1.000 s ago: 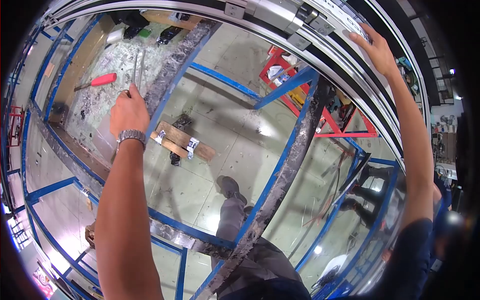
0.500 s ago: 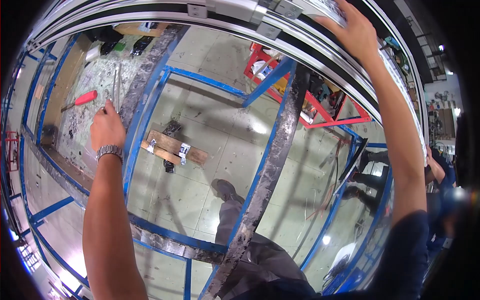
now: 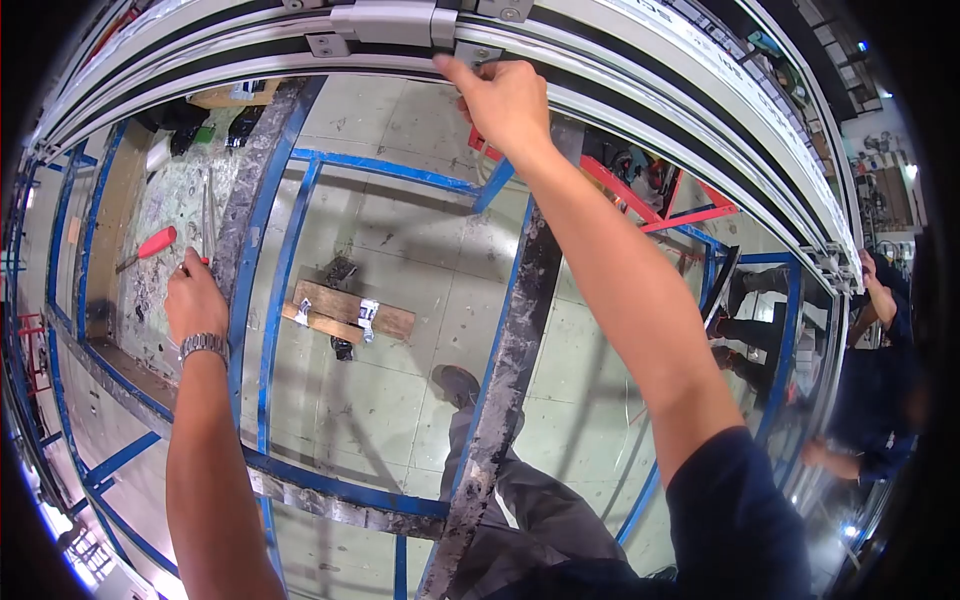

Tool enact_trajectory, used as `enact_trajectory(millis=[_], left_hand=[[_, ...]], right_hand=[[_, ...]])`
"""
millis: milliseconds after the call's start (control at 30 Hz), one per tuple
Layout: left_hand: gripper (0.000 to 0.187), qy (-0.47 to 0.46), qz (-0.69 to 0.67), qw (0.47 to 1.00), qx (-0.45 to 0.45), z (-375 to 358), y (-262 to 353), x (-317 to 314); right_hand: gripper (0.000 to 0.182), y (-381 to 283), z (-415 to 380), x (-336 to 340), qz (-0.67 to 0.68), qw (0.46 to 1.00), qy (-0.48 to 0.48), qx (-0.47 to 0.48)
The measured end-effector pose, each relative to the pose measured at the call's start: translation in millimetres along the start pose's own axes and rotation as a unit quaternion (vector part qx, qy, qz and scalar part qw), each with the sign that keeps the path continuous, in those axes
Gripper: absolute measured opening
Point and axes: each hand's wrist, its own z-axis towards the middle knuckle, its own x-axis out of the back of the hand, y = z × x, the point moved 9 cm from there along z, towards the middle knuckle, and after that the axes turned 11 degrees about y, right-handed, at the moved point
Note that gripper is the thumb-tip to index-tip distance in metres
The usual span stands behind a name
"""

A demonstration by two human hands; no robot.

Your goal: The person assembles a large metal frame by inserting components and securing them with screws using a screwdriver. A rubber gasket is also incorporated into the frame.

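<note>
My left hand, a metal watch on its wrist, is closed above the worn tray-like surface at left. Something small, red and dark, shows by its fingertips; I cannot make out what it is. Beside it lie a screwdriver with a red handle and a long thin metal tool. My right hand is at the lower edge of the aluminium profile frame, close to a small grey bracket. Its fingers are curled in, and whatever they may hold is hidden.
Blue-painted steel bars form the stand beneath the profiles. Wooden pieces with tape sit below, inside the stand. A red metal rack stands behind. At far right, another person's hand touches the frame's end.
My right hand has come from the upper right of the frame down and left to its lower edge, fingers now curled. The view has shifted; my left hand stays closed over the tray.
</note>
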Motion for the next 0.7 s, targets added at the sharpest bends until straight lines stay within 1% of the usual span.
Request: enact_trajectory(millis=[67, 133, 167, 200, 300, 400, 500, 533, 633, 667, 700], left_hand=[[0.064, 0.002, 0.002, 1.0, 0.005, -1, 1, 2], [0.064, 0.0, -0.001, 1.0, 0.008, -3, 3, 4], [0.064, -0.002, -0.004, 1.0, 0.01, -4, 5, 5], [0.064, -0.004, -0.006, 1.0, 0.012, -4, 3, 5], [0.063, -0.004, 0.003, 1.0, 0.0, 1, -2, 0], [0.062, -0.011, -0.004, 0.999, 0.031, -3, -1, 5], [0.062, -0.013, -0.006, 0.999, 0.042, -3, -2, 6], [0.061, -0.014, -0.005, 0.999, 0.043, -4, -2, 5], [0.061, -0.018, -0.004, 0.999, 0.049, -5, 0, 7], [0.061, -0.018, -0.003, 0.999, 0.049, -5, 0, 8], [0.062, -0.017, -0.001, 0.999, 0.049, -5, 0, 8]], right_hand=[[0.054, 6, 2, -11, 0.097, 0.992, -0.017, -0.078], [0.05, -8, -3, -13, 0.027, 0.997, -0.035, 0.06], [0.048, -19, -11, -12, -0.008, 0.991, -0.045, 0.13], [0.052, -33, -24, -12, -0.051, 0.964, -0.092, 0.244], [0.05, -21, -39, -10, -0.125, 0.903, -0.226, 0.343], [0.051, 8, -42, 2, -0.167, 0.905, -0.218, 0.326], [0.053, -6, -47, 2, -0.164, 0.908, -0.199, 0.331], [0.056, -3, -44, 2, -0.167, 0.914, -0.2, 0.31], [0.055, 1, -42, 1, -0.169, 0.915, -0.211, 0.3], [0.046, 0, -43, 2, -0.176, 0.911, -0.211, 0.307], [0.046, 0, -42, 1, -0.18, 0.911, -0.213, 0.305]])
